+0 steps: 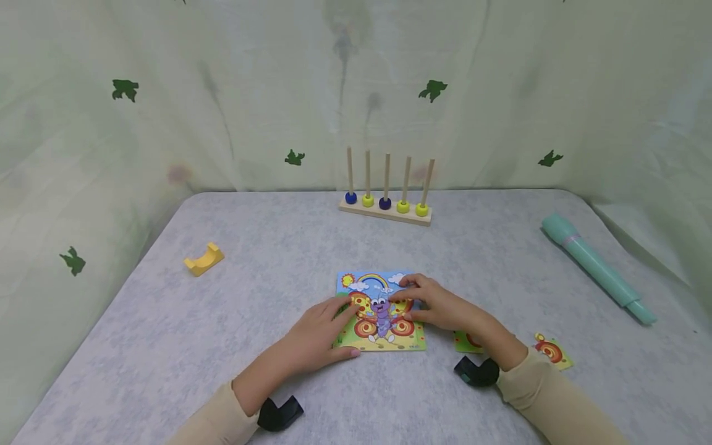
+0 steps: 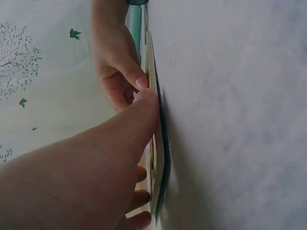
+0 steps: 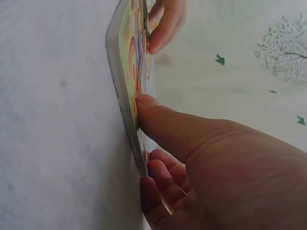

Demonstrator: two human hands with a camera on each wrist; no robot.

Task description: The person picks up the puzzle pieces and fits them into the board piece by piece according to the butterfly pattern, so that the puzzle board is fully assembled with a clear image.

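A square picture puzzle (image 1: 382, 318) of a purple butterfly under a rainbow lies flat between the two hands. Its left part is under the fingertips of my left hand (image 1: 316, 334), with the thumb by the front edge. On the right wing, my right hand (image 1: 439, 304) rests its spread, slightly bent fingertips. The right wrist view has the right thumb pressing the face of the puzzle board (image 3: 123, 72), other fingers near its side edge. From the left wrist, the board (image 2: 156, 67) appears edge-on. A loose puzzle piece (image 1: 467, 343) lies partly hidden beneath the right wrist.
Another puzzle piece (image 1: 553, 352) lies right of the right forearm. At the back stands a wooden peg rack (image 1: 384, 213) with blue and yellow beads. A yellow curved block (image 1: 204, 259) is at left; a folded teal umbrella-like object (image 1: 597, 266) lies along the right side.
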